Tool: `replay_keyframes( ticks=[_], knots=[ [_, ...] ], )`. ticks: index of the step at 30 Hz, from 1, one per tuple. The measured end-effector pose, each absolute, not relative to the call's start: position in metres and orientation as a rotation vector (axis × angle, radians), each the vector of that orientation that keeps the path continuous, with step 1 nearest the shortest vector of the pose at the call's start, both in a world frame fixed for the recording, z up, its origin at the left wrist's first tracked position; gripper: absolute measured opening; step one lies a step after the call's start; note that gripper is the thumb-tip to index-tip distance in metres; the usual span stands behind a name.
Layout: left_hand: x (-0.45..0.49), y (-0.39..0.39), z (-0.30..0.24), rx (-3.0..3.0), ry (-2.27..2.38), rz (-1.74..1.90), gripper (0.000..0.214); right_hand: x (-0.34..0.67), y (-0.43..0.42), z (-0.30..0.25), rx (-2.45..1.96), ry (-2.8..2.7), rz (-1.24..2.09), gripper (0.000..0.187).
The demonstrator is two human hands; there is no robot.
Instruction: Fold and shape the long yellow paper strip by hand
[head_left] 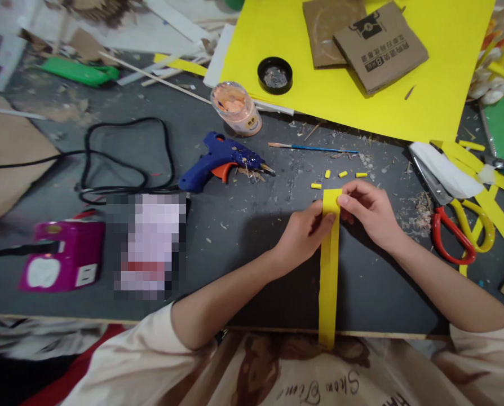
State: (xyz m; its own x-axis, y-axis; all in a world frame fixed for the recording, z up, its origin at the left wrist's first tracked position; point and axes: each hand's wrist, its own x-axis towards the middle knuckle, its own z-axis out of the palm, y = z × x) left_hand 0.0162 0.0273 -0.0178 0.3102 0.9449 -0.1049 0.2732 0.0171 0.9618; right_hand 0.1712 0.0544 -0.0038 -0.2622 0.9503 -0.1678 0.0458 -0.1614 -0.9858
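Observation:
A long yellow paper strip hangs toward me over the table's front edge, its upper end between my hands. My left hand pinches it from the left side, thumb on its face. At the top right corner, my right hand closes thumb and fingers on the same strip. Just beyond the strip lie several small yellow rolled pieces. A blue paintbrush rests behind them. Right of my right hand are scissors with one red and one yellow handle loop.
A blue glue gun lies left of centre, its black cord looped behind. An open jar stands by a yellow sheet bearing cardboard pieces and a black lid. At left are a purple box and a green cutter.

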Motion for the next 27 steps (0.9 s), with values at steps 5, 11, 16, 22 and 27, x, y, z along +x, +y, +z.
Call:
replay_keyframes(
  ticks=[5, 11, 16, 22, 27],
  knots=[
    [0.018, 0.033, -0.012, 1.508, 1.180, 0.771, 0.019, 0.172, 0.054, -0.007, -1.169, -1.404, 1.516, 0.030],
    [0.020, 0.040, 0.000, 1.486, 1.155, 0.783, 0.017, 0.172, 0.057, -0.009, -1.165, -1.453, 1.517, 0.034],
    [0.024, 0.047, -0.009, 1.486, 1.150, 0.819, 0.017, 0.175, 0.059, -0.009, -1.174, -1.460, 1.440, 0.036],
    [0.023, 0.047, -0.019, 1.529, 1.103, 0.832, 0.016, 0.178, 0.062, -0.012, -1.159, -1.385, 1.457, 0.029],
    [0.020, 0.048, -0.015, 1.573, 1.005, 0.813, 0.018, 0.180, 0.065, -0.021, -1.044, -1.199, 1.624, 0.018]
  ],
)
